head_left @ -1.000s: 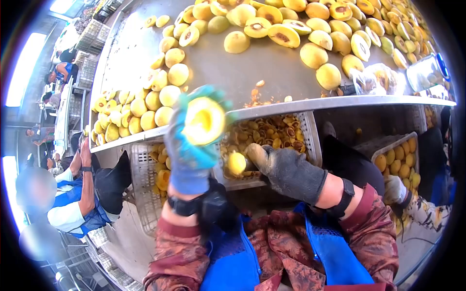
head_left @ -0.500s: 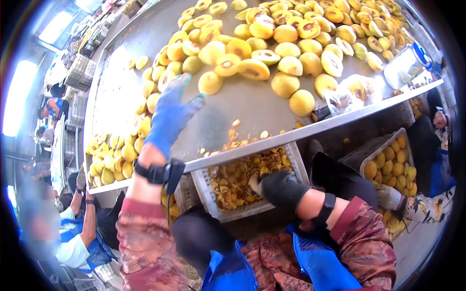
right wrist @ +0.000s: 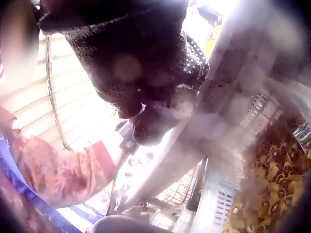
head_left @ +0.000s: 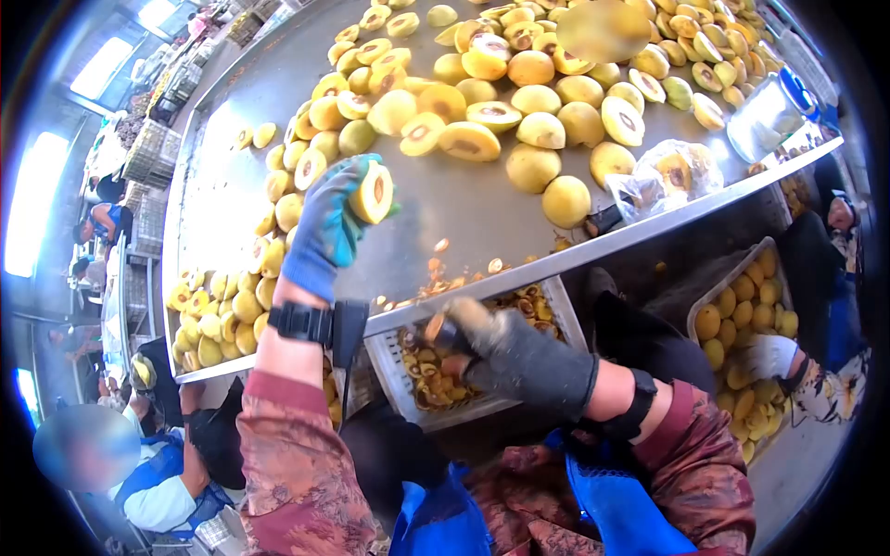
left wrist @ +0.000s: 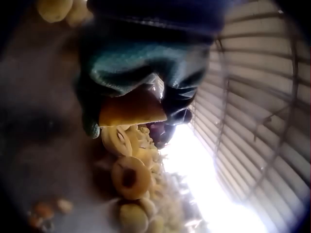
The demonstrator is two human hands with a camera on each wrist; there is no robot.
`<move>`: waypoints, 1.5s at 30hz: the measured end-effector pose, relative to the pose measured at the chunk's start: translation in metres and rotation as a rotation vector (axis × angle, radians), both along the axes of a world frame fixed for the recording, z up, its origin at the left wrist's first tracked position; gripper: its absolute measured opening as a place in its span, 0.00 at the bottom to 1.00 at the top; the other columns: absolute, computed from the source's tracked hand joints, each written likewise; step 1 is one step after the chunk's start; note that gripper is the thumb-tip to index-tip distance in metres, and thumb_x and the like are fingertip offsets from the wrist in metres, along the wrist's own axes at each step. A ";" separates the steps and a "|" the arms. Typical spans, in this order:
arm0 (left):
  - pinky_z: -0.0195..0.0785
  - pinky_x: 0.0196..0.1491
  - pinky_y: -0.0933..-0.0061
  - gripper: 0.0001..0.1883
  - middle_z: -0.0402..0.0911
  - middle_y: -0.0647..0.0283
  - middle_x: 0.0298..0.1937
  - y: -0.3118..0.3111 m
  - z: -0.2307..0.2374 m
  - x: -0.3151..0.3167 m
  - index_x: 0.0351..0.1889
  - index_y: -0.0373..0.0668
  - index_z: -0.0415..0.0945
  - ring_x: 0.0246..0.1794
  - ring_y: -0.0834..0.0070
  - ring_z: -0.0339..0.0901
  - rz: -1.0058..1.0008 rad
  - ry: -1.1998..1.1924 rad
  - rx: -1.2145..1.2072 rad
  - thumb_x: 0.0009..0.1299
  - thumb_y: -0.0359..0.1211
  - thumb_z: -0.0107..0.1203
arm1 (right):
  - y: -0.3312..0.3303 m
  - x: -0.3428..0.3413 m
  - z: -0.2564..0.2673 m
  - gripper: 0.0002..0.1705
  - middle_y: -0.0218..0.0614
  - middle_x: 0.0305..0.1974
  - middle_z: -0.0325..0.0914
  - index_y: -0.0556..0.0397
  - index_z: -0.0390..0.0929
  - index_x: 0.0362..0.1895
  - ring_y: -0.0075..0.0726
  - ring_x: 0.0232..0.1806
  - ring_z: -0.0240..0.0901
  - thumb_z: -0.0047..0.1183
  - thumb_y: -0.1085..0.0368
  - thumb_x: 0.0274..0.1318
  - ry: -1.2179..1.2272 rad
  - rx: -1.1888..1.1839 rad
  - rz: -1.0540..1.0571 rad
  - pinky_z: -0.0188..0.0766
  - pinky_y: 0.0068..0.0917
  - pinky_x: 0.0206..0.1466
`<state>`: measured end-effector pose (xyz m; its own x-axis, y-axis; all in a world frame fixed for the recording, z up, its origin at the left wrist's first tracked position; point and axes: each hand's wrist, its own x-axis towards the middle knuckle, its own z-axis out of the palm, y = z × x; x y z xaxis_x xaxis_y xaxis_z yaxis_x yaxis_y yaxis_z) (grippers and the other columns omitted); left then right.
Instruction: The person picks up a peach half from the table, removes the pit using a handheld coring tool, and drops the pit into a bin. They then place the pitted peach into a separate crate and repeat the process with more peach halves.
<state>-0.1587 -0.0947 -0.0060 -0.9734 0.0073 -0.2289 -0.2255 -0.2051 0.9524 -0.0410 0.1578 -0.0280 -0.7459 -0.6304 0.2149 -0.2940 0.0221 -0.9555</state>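
Above the metal table (head_left: 417,213), my gloved left hand (head_left: 324,227) grips a halved yellow fruit (head_left: 374,193), its cut side showing in the head view. The left wrist view shows the same half (left wrist: 132,109) between the fingers of the left hand (left wrist: 141,68). My right hand (head_left: 533,357), in a dark glove with tan tips, is bent over a crate of fruit scraps (head_left: 431,380) below the table edge. Its fingers look bent in the right wrist view too, where the hand (right wrist: 141,73) is dark; whether it holds anything is unclear.
Many halved fruits (head_left: 533,167) are spread over the table, with a pile (head_left: 218,315) at its left corner. A plastic bag (head_left: 672,176) and a clear jar (head_left: 769,116) stand right. People work on both sides; one gloved hand (head_left: 769,357) reaches into a fruit crate.
My left hand, empty and stretched over the table half a second ago, now grips a fruit half. My right hand has moved slightly left and up. A blurred fruit appears over the far pile.
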 end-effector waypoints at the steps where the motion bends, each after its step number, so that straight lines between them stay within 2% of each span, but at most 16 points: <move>1: 0.79 0.48 0.57 0.18 0.80 0.55 0.48 0.009 0.012 0.021 0.55 0.37 0.74 0.47 0.65 0.80 0.000 -0.007 0.142 0.73 0.38 0.52 | -0.003 -0.002 0.003 0.20 0.54 0.35 0.76 0.57 0.68 0.46 0.60 0.38 0.76 0.60 0.71 0.48 0.011 -0.089 -0.054 0.71 0.46 0.39; 2: 0.80 0.47 0.62 0.26 0.79 0.53 0.52 0.015 0.018 0.038 0.58 0.33 0.71 0.48 0.62 0.81 -0.014 0.023 0.175 0.76 0.48 0.45 | -0.006 -0.002 0.008 0.21 0.52 0.34 0.75 0.57 0.69 0.46 0.62 0.36 0.75 0.62 0.71 0.48 0.079 -0.080 -0.138 0.70 0.46 0.38; 3: 0.82 0.43 0.66 0.30 0.79 0.51 0.53 0.030 0.031 0.057 0.60 0.32 0.69 0.48 0.62 0.82 0.029 0.016 0.172 0.76 0.51 0.42 | -0.009 -0.002 0.009 0.21 0.52 0.33 0.75 0.57 0.69 0.45 0.62 0.36 0.74 0.62 0.71 0.48 0.113 -0.088 -0.167 0.69 0.46 0.38; 6: 0.82 0.38 0.71 0.38 0.78 0.48 0.54 0.054 0.046 0.097 0.64 0.32 0.65 0.47 0.62 0.82 0.105 -0.035 0.189 0.73 0.60 0.40 | -0.015 0.000 0.015 0.20 0.51 0.31 0.74 0.56 0.68 0.46 0.65 0.34 0.72 0.62 0.70 0.50 0.190 -0.112 -0.241 0.69 0.45 0.36; 12: 0.75 0.54 0.64 0.34 0.79 0.48 0.52 0.079 0.028 0.134 0.61 0.32 0.69 0.49 0.62 0.79 0.252 0.012 0.332 0.75 0.56 0.41 | -0.017 0.005 0.013 0.19 0.57 0.30 0.73 0.57 0.64 0.47 0.67 0.34 0.73 0.58 0.70 0.54 0.157 -0.023 -0.227 0.69 0.47 0.32; 15: 0.73 0.56 0.65 0.32 0.79 0.48 0.52 0.090 0.018 0.138 0.61 0.32 0.69 0.53 0.63 0.77 0.297 0.098 0.161 0.77 0.53 0.40 | -0.020 0.005 0.002 0.19 0.58 0.29 0.73 0.58 0.63 0.46 0.67 0.34 0.74 0.57 0.70 0.54 0.092 0.041 -0.187 0.68 0.48 0.30; 16: 0.71 0.58 0.64 0.31 0.78 0.49 0.52 0.089 0.013 0.139 0.61 0.33 0.69 0.54 0.63 0.76 0.290 0.084 0.200 0.77 0.53 0.39 | -0.021 0.005 0.000 0.18 0.58 0.30 0.74 0.57 0.63 0.46 0.67 0.34 0.74 0.56 0.71 0.53 0.101 0.033 -0.191 0.68 0.48 0.31; 19: 0.70 0.58 0.68 0.23 0.79 0.54 0.51 0.094 0.011 0.140 0.59 0.34 0.69 0.51 0.68 0.77 0.278 0.156 0.245 0.79 0.44 0.38 | -0.025 0.006 -0.004 0.18 0.57 0.30 0.74 0.57 0.63 0.46 0.66 0.34 0.74 0.55 0.72 0.53 0.117 0.022 -0.196 0.69 0.47 0.31; 22: 0.68 0.59 0.66 0.23 0.78 0.54 0.52 0.088 0.001 0.143 0.59 0.34 0.69 0.52 0.68 0.76 0.245 0.284 0.109 0.79 0.44 0.38 | -0.027 0.008 -0.004 0.17 0.57 0.31 0.74 0.58 0.64 0.46 0.66 0.35 0.74 0.54 0.74 0.52 0.114 -0.005 -0.171 0.70 0.46 0.31; 32: 0.69 0.60 0.62 0.25 0.76 0.52 0.55 0.098 0.006 0.154 0.61 0.34 0.67 0.54 0.62 0.76 0.355 0.442 0.023 0.76 0.46 0.47 | -0.036 0.016 -0.010 0.20 0.54 0.30 0.75 0.60 0.65 0.47 0.63 0.34 0.76 0.55 0.75 0.49 0.124 -0.147 -0.139 0.72 0.43 0.32; 36: 0.72 0.57 0.61 0.25 0.75 0.52 0.55 0.098 0.005 0.153 0.60 0.32 0.67 0.52 0.61 0.77 0.330 0.418 0.087 0.77 0.45 0.46 | -0.038 0.021 -0.018 0.23 0.55 0.29 0.75 0.60 0.65 0.48 0.65 0.33 0.76 0.57 0.73 0.46 0.185 -0.102 -0.155 0.72 0.45 0.31; 37: 0.72 0.56 0.60 0.25 0.75 0.51 0.56 0.098 0.006 0.153 0.60 0.32 0.68 0.51 0.61 0.78 0.320 0.389 0.124 0.77 0.45 0.45 | -0.036 0.022 -0.017 0.24 0.54 0.33 0.75 0.60 0.64 0.51 0.65 0.34 0.76 0.55 0.74 0.48 0.139 -0.102 -0.140 0.73 0.44 0.32; 39: 0.73 0.55 0.60 0.24 0.76 0.51 0.55 0.092 -0.003 0.152 0.59 0.31 0.69 0.51 0.60 0.78 0.293 0.425 -0.121 0.78 0.43 0.44 | -0.031 0.027 -0.009 0.26 0.51 0.39 0.73 0.58 0.62 0.56 0.64 0.36 0.76 0.53 0.76 0.51 0.045 -0.104 -0.108 0.73 0.42 0.33; 40: 0.74 0.55 0.60 0.23 0.77 0.51 0.54 0.089 -0.005 0.152 0.58 0.31 0.69 0.50 0.60 0.79 0.280 0.443 -0.244 0.78 0.43 0.44 | -0.029 0.029 -0.005 0.25 0.51 0.37 0.74 0.58 0.62 0.55 0.63 0.35 0.76 0.53 0.75 0.52 -0.008 -0.106 -0.097 0.73 0.42 0.33; 43: 0.71 0.57 0.55 0.29 0.77 0.50 0.52 0.086 0.006 0.151 0.58 0.29 0.69 0.52 0.58 0.77 0.175 0.218 0.156 0.75 0.48 0.45 | -0.019 0.031 0.009 0.22 0.48 0.31 0.75 0.58 0.63 0.53 0.57 0.31 0.78 0.52 0.75 0.54 -0.179 -0.086 -0.034 0.74 0.39 0.32; 45: 0.74 0.55 0.56 0.28 0.78 0.48 0.51 0.081 0.007 0.151 0.56 0.28 0.70 0.49 0.57 0.79 0.104 0.191 0.128 0.74 0.47 0.48 | -0.012 0.031 0.016 0.21 0.45 0.27 0.75 0.58 0.63 0.53 0.50 0.27 0.79 0.52 0.74 0.55 -0.312 -0.039 0.053 0.74 0.37 0.29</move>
<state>-0.0072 -0.0133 0.0015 -0.9960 -0.0776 -0.0448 -0.0158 -0.3398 0.9404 -0.0099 0.1456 -0.0120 -0.7459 -0.6661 0.0058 0.0135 -0.0239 -0.9996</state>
